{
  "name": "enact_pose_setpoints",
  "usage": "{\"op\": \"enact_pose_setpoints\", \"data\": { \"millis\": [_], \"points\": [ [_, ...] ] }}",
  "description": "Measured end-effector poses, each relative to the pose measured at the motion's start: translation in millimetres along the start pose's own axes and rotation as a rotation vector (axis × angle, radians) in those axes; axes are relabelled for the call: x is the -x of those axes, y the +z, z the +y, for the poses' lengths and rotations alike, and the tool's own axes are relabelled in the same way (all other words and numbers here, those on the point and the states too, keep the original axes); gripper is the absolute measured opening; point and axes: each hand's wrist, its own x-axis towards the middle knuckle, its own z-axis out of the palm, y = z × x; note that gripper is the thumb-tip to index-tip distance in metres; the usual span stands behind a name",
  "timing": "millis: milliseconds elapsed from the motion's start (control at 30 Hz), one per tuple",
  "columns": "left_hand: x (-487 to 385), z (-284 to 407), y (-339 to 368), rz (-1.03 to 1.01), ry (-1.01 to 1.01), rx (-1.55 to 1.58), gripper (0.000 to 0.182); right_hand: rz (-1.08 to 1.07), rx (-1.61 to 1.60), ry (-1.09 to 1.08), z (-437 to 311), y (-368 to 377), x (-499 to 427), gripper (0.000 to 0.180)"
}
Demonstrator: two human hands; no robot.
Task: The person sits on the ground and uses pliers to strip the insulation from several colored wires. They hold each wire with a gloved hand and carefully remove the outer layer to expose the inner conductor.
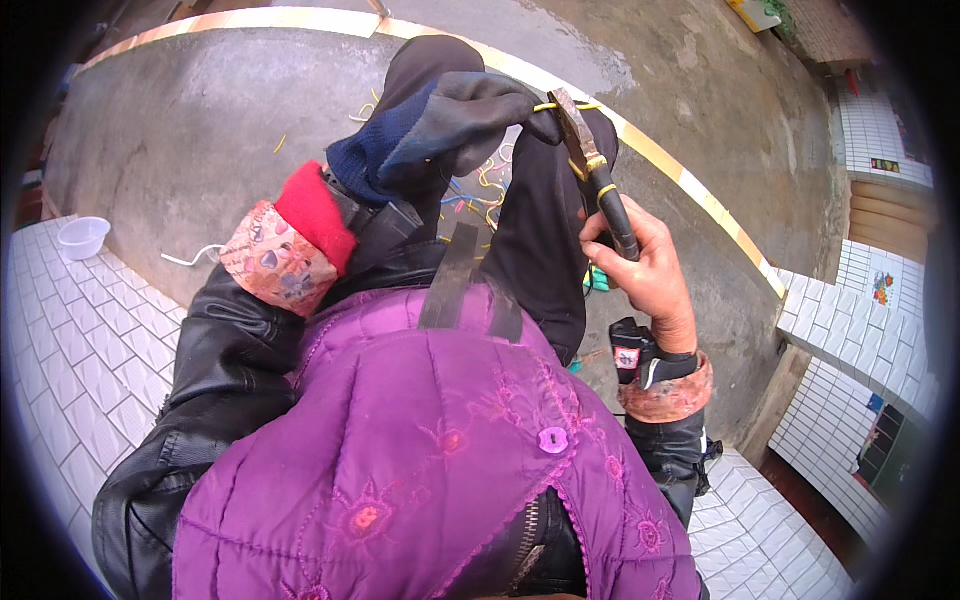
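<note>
My left hand (pixel 465 120), in a dark blue and grey work glove, pinches a yellow-green wire (pixel 546 107) above my knees. The wire runs across the metal jaws of a pair of pliers (pixel 581 142), its far end sticking out on the right. Bare and wrapped round the dark, taped handles, my right hand (pixel 637 259) holds the pliers upright from below. Whether the jaws press on the wire cannot be told. Between my legs, cut pieces of coloured wire (pixel 491 184) in yellow, blue, pink and white lie on the concrete floor.
A white piece of wire (pixel 193 259) lies left of my sleeve, and a short yellow piece (pixel 280 144) farther up the floor. A translucent plastic bowl (pixel 84 238) stands at the left edge. A pale tiled strip (pixel 701 195) curves across the concrete beyond my knees.
</note>
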Motion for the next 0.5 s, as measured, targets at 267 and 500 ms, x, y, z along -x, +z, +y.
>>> {"op": "enact_pose_setpoints", "data": {
  "millis": [267,500],
  "points": [
    [-2.2,4.7,25.3,-0.061,-0.155,-0.305,0.030,-0.093,0.370,-0.038,-21.4,-51.0,28.3,0.013],
    [8.7,23.5,35.8,0.099,-0.052,-0.254,0.027,-0.016,0.096,0.180,-38.0,-29.1,32.3,0.014]
  ]
}}
